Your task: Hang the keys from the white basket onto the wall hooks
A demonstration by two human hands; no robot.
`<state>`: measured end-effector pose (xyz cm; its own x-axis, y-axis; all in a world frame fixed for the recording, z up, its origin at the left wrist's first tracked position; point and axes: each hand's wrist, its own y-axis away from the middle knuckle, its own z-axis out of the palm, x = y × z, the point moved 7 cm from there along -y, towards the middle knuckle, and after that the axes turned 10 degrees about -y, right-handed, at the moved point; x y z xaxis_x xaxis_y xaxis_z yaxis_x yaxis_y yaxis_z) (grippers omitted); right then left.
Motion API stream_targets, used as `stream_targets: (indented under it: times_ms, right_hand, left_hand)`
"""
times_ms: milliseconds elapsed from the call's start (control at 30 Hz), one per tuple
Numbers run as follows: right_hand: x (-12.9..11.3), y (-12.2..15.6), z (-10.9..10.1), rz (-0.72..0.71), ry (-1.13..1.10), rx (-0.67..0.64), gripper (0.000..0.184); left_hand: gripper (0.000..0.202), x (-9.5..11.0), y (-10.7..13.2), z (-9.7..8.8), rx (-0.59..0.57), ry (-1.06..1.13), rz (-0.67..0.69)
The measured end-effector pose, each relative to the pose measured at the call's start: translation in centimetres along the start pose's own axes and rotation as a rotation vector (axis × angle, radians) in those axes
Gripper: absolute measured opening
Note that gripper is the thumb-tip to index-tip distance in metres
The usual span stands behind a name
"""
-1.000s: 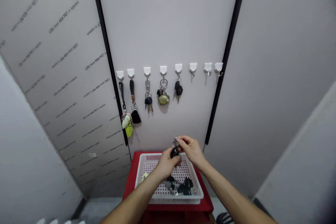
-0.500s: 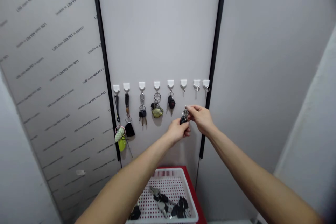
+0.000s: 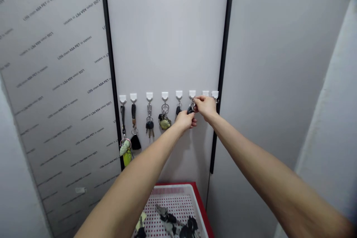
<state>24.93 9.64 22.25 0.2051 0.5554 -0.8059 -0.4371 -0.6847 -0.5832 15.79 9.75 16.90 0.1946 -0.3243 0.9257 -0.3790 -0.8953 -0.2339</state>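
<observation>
Panel [image 3: 55, 63] print reads "LOG chem ASA PET"; left hand [image 3: 185, 120] and right hand [image 3: 205, 106] pinch a black, silver-ringed key fob [image 3: 190, 110].

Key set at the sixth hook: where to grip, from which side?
Pinch the ring at its top, from the right, as the right hand does: it faces the hook. The fob hangs loose below, so the left hand steadies it from under.
</observation>
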Motion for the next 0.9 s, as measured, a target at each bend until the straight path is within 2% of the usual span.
stream_targets:
  times_ms: [167,300,400,467,533,600,667,733,767,833,900]
  right_hand:
    - [0.9,-0.3,0.0,0.001,0.047,0.002,0.010]
    - [2.1,-0.1,-0.7,-0.022,0.088,0.003,0.014]
    - [2.9,1.9,-2.3,-0.147,0.164,0.088,0.021]
    - [4.1,4.6,-3.0,-0.199,0.242,0.079,0.024]
    - [6.4,8.5,-2.6,-0.164,0.338,-0.096,0.024]
    - [9.6,13.5,-1.1,-0.063,0.449,-0.436,0.023]
    - [13.0,19.4,0.4,0.047,0.580,-0.843,0.022]
    - [15.5,24.2,0.9,0.087,0.743,-1.134,0.021]
    - [16.3,25.7,1.1,0.076,0.828,-1.213,0.023]
    - [17.3,27.1,1.3,0.027,0.981,-1.272,0.026]
    - [17.7,27.3,1.6,-0.013,1.085,-1.276,0.026]
  left_hand:
    - [0.007,-1.0,0.0,0.4,-0.044,-0.034,-0.042]
    - [0.009,-1.9,1.0,0.4,-0.058,-0.016,-0.056]
    - [0.019,-5.0,2.7,0.3,-0.084,-0.046,-0.081]
    - [0.026,-9.0,4.7,0.5,-0.139,-0.139,-0.105]
    - [0.027,-13.9,7.3,0.7,-0.220,-0.278,-0.128]
    - [0.025,-18.6,10.1,0.9,-0.268,-0.421,-0.138]
    - [0.027,-22.1,12.8,1.3,-0.324,-0.578,-0.147]
    - [0.028,-23.6,14.7,1.9,-0.378,-0.727,-0.106]
    - [0.029,-23.6,15.3,2.3,-0.393,-0.789,-0.070]
    - [0.030,-23.1,15.8,3.0,-0.403,-0.887,0.007]
    - [0.031,-22.6,15.7,3.5,-0.408,-0.960,0.043]
